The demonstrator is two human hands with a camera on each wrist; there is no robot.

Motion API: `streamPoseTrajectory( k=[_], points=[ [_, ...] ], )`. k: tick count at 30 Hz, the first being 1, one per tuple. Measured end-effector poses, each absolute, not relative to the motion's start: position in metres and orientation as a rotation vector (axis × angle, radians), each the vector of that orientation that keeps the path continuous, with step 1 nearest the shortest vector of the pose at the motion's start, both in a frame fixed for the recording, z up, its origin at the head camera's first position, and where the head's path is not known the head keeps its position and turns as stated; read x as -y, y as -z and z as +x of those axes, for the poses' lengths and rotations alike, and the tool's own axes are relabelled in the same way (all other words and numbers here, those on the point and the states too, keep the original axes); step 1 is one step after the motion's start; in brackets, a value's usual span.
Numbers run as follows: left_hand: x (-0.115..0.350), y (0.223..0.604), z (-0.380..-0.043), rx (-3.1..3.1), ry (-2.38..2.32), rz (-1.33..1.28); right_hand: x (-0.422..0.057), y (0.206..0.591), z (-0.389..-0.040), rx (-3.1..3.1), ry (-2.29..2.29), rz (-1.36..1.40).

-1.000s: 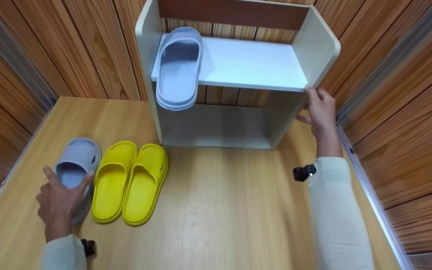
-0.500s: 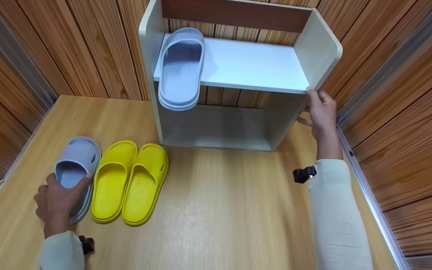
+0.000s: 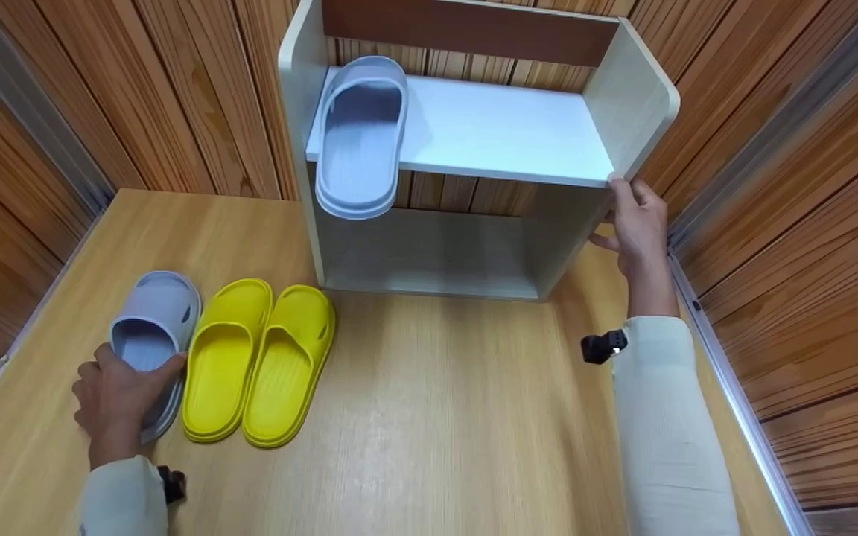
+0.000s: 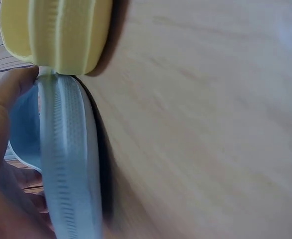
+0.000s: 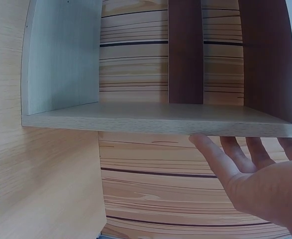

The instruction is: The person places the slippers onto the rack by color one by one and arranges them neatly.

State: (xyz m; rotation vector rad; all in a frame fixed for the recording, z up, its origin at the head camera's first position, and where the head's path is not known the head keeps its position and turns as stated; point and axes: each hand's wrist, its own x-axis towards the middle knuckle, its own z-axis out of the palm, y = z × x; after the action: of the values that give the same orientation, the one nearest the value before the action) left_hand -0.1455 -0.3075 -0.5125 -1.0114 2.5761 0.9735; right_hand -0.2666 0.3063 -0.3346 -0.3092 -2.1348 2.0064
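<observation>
In the head view my left hand (image 3: pixel 120 398) holds the rear of a grey slipper (image 3: pixel 155 309) on the floor at the left. Its thumb lies along the slipper's right side, and its other fingers are at the left side. The left wrist view shows the thumb (image 4: pixel 16 87) between this slipper's edge (image 4: pixel 68 159) and a yellow slipper (image 4: pixel 56 35). My right hand (image 3: pixel 639 223) touches the right side panel of a small shoe rack (image 3: pixel 503 126), fingers extended against the panel's outer face. Another grey slipper (image 3: pixel 362 149) lies on the rack's upper shelf at the left, its heel jutting past the front edge.
Two yellow slippers, the left one (image 3: pixel 224 365) and the right one (image 3: pixel 287 372), stand side by side right of the held grey slipper. The rack has a lower shelf (image 3: pixel 429 253). Wood-plank walls (image 3: pixel 831 298) close in the floor (image 3: pixel 436 409) at back and sides.
My left hand has lowered from above the grey slipper onto its rear, its fingers closing about the sides. The right hand stays at the rack.
</observation>
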Motion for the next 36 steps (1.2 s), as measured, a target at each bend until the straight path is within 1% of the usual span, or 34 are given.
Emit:
streamPoseTrajectory(
  k=[10, 15, 22, 36],
  points=[
    [0.308, 0.51, -0.147, -2.581, -0.973, -0.997, -0.307, 0.334, -0.265, 2.138, -2.005, -0.299],
    [0.307, 0.511, -0.148, -2.584, -0.977, -0.996, -0.309, 0.334, -0.265, 2.132, -2.008, -0.339],
    [0.311, 0.509, -0.143, -2.605, -0.988, -1.054, -0.308, 0.332, -0.266, 2.142, -2.032, -0.346],
    [0.306, 0.473, -0.141, -2.652, -1.133, -1.05, -0.306, 0.33, -0.265, 2.159, -2.027, -0.349]
  ],
)
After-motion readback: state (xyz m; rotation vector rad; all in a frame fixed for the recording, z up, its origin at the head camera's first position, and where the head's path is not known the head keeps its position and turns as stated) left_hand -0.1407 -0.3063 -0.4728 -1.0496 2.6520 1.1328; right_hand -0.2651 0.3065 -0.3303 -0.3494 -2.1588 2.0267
